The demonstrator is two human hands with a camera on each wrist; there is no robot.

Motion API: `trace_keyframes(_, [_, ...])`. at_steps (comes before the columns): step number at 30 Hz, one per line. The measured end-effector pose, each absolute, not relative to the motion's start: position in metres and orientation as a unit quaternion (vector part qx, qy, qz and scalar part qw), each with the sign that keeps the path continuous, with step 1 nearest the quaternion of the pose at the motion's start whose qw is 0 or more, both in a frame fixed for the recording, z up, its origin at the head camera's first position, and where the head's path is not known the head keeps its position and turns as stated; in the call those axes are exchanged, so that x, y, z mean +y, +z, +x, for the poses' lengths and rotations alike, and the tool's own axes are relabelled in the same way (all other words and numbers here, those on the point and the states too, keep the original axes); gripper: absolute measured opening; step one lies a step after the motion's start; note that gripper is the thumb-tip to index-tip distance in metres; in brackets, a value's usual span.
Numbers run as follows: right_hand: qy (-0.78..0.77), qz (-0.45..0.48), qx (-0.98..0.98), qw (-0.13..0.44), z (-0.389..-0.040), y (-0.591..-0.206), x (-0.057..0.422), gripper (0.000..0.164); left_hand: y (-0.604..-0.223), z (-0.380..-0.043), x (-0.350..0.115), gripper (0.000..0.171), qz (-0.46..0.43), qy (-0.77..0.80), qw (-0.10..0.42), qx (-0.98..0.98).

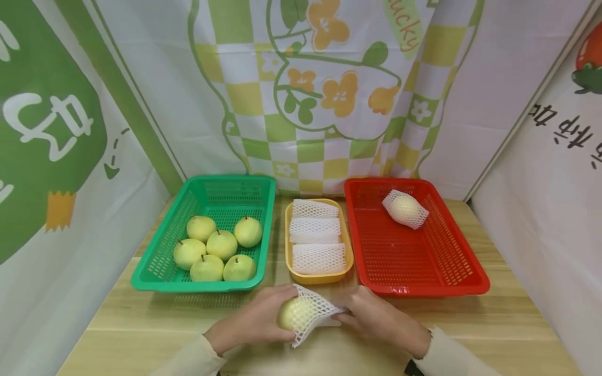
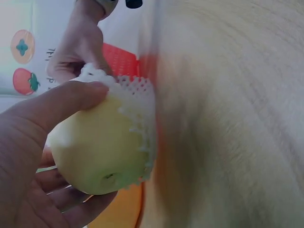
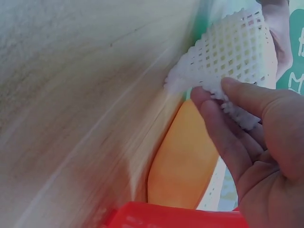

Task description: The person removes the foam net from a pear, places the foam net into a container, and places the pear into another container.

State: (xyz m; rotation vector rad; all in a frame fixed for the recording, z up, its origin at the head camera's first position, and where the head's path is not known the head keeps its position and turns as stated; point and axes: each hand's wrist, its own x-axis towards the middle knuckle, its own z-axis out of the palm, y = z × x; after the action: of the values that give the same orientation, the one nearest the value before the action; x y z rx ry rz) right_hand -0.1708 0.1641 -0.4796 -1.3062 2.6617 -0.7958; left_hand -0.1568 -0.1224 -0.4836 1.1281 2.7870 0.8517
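Observation:
A pale yellow-green pear sits partly inside a white foam net sleeve, above the table in front of the yellow basket. My left hand grips the pear from the left, thumb over its upper side and fingers beneath. In the left wrist view the pear's near end is bare. From the right, my right hand pinches the free end of the sleeve between thumb and fingers, as the right wrist view shows on the netting.
A green basket with several bare pears stands at the left. The yellow basket holds folded foam net sleeves. At the right, a red basket contains one net-wrapped pear. Printed curtains hang behind.

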Motion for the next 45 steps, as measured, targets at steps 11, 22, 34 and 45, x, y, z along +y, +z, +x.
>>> trace_keyframes(11, [-0.215,-0.442,0.871,-0.002,-0.169,-0.474,0.145,0.062,-0.484,-0.159,-0.130,0.057,0.396,0.266,-0.001,0.879])
trace_keyframes(22, [-0.260,-0.440,0.857,0.068,-0.164,-0.472,0.145,0.011,-0.490,-0.157,-0.132,0.074,0.383,0.257,-0.008,0.887])
trace_keyframes(34, [-0.224,-0.454,0.859,0.080,-0.171,-0.421,0.170,0.011,-0.496,-0.158,-0.145,0.077,0.361,0.271,0.003,0.892])
trace_keyframes(45, [-0.212,-0.450,0.867,-0.018,-0.209,-0.344,0.179,0.024,-0.499,-0.158,-0.144,0.074,0.361,0.271,0.001,0.892])
